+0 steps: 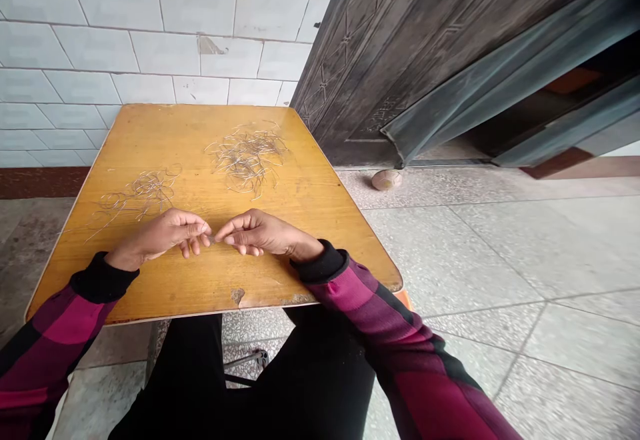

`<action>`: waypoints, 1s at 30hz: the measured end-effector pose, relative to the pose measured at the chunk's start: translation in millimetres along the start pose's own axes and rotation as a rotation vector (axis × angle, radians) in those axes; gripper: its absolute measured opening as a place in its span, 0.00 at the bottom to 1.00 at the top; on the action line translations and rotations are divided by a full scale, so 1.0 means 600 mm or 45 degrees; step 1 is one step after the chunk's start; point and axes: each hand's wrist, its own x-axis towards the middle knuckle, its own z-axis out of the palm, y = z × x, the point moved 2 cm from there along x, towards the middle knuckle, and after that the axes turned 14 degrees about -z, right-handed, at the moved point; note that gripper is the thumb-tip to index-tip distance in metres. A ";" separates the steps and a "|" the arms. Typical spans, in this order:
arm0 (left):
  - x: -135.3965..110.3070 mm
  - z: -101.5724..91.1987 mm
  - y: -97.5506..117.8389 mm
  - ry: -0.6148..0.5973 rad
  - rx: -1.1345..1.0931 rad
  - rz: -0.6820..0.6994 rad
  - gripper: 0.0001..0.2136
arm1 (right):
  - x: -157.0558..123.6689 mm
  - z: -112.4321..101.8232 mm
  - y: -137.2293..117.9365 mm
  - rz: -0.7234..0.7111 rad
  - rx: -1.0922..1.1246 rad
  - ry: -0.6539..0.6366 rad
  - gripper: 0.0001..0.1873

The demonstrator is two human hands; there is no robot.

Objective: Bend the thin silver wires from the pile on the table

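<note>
Left grip [173, 232] and right grip [261, 232] pinch thin wire [213, 239] between them, wire piles [245, 155] beyond

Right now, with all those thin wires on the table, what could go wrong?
The left hand is close beside the looser pile of wires, so a stray end might prick it. Anything pinched between it and the right hand is too small to make out, and might slip away. The chipped patch at the near edge of the table might scratch a wrist.
</note>
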 end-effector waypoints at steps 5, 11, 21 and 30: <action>0.000 0.011 0.002 0.072 -0.007 0.067 0.08 | 0.005 0.004 0.004 0.073 0.168 0.053 0.11; 0.000 0.016 0.004 0.159 -0.097 0.174 0.11 | 0.007 0.003 0.004 0.101 0.346 0.139 0.11; 0.004 0.012 -0.005 0.142 0.422 0.207 0.15 | 0.003 0.011 0.006 0.207 -0.058 -0.035 0.11; -0.003 0.035 0.006 -0.119 0.613 0.134 0.11 | -0.006 -0.006 -0.014 -0.295 -0.912 -0.486 0.09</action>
